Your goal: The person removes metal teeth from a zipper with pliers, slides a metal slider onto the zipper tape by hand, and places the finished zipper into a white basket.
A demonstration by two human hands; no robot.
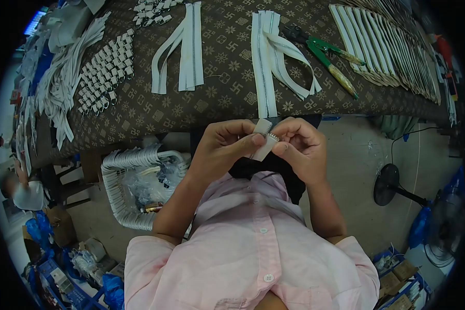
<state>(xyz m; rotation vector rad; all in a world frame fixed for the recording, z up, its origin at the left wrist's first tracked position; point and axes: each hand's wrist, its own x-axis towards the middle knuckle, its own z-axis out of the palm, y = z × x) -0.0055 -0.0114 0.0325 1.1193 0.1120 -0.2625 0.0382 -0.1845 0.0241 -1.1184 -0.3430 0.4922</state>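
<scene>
Just past the table's front edge, my left hand [223, 151] pinches the end of a white zipper [265, 150] between thumb and fingers. Opposite it, my right hand [304, 149] is closed with thumb and forefinger at the same zipper end, beside its metal teeth. Whether this end belongs to the long white zipper [264, 67] lying above it on the table cannot be made out. Another white zipper [192, 49] lies to the left, one tape folded aside. Green-handled cutting pliers [323, 50] rest to the right of the long zipper.
The patterned cloth-covered table [219, 101] also bears rows of zipper sliders [108, 70], a heap of white strips [70, 77] and bundled zippers [382, 44]. A white woven basket [111, 178] stands below left, a black fan [387, 184] at right. Another person [28, 194] is far left.
</scene>
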